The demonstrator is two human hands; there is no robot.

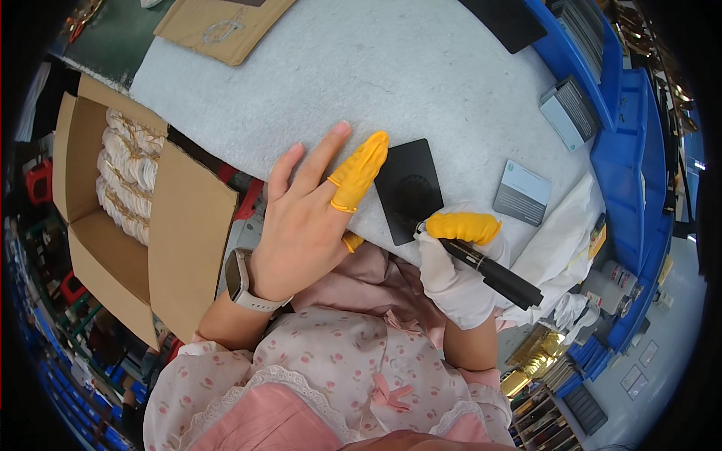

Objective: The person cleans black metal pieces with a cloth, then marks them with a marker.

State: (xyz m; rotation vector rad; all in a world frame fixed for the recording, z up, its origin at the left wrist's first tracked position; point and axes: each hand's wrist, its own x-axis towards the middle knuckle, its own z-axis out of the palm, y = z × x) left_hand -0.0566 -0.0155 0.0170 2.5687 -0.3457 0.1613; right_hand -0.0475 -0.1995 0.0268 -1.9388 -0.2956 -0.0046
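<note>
A black rectangular card [407, 188] with a faint round mark lies on the pale felt-like cloth near the front edge of the table. My right hand [459, 263], in a white glove with a yellow finger cot, grips a black marker pen [492, 272]. The pen's tip meets the card's lower right part. My left hand [304, 218] is bare except for yellow finger cots; its fingers are stretched out, with the yellow-covered index finger at the card's upper left edge. A grey-and-white printed card [522, 192] lies to the right of my right hand.
An open cardboard box [192, 233] of white tagged bundles stands at left. More printed cards [569, 113] sit beside blue bins [628, 173] at right. A black sheet [505, 22] and a flat cardboard piece [226, 28] lie at the back. White cloth [560, 233] bunches at right.
</note>
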